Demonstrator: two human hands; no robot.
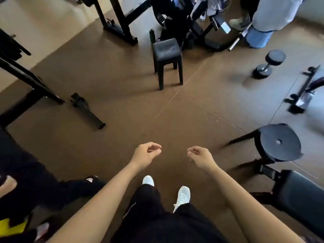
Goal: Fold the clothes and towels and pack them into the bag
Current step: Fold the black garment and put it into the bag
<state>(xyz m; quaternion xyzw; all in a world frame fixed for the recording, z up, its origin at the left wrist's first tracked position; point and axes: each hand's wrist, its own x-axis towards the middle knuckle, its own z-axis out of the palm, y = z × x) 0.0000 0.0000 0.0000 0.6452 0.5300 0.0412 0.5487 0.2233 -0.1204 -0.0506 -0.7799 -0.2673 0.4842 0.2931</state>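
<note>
While both arms reach forward, left hand (146,155) and right hand (201,157) are loosely curled, grasping nothing. Clothes (211,7) lie heaped at 1 o'clock, beyond the black stool (167,50) at 12.

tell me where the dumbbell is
In the head view the dumbbell lies on the floor at upper right, to the right of the square black stool and beyond the round stool.

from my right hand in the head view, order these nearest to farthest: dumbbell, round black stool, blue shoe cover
1. round black stool, just to the right of the right hand
2. dumbbell, farther ahead on the right
3. blue shoe cover, top right, beyond the dumbbell
</note>
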